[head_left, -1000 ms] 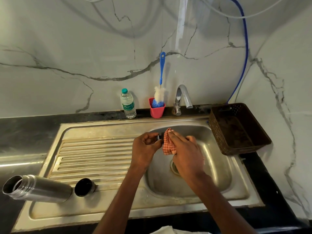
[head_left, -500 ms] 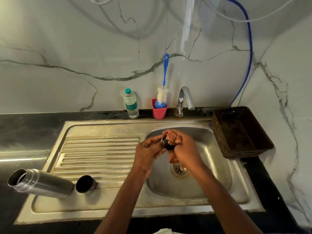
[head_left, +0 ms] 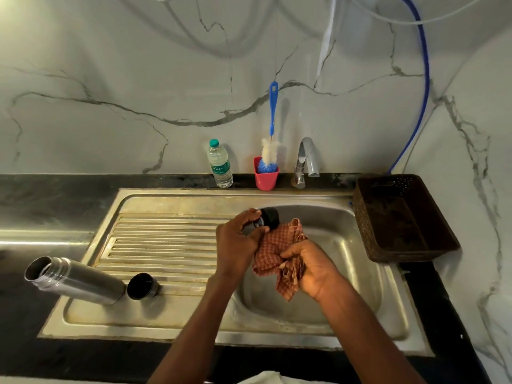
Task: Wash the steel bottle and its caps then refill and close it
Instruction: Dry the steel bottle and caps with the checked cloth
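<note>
Black cap (head_left: pixel 268 219) gripped in left hand (head_left: pixel 237 244); right hand (head_left: pixel 312 268) clutches checked cloth (head_left: pixel 279 253) over sink (head_left: pixel 346 245).

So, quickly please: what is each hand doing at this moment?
Left hand: closed, holding the black cap above the sink.
Right hand: closed, holding the checked cloth.

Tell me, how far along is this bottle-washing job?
Early to midway, it seems. Done: the steel bottle is opened and lies on the drainboard, one cap beside it. In hand: the left hand holds the other black cap over the basin while the right hand grips a checked cloth against it. Left: nothing shows whether the bottle is washed; refilling and closing remain. The tap runs no visible water.
</note>
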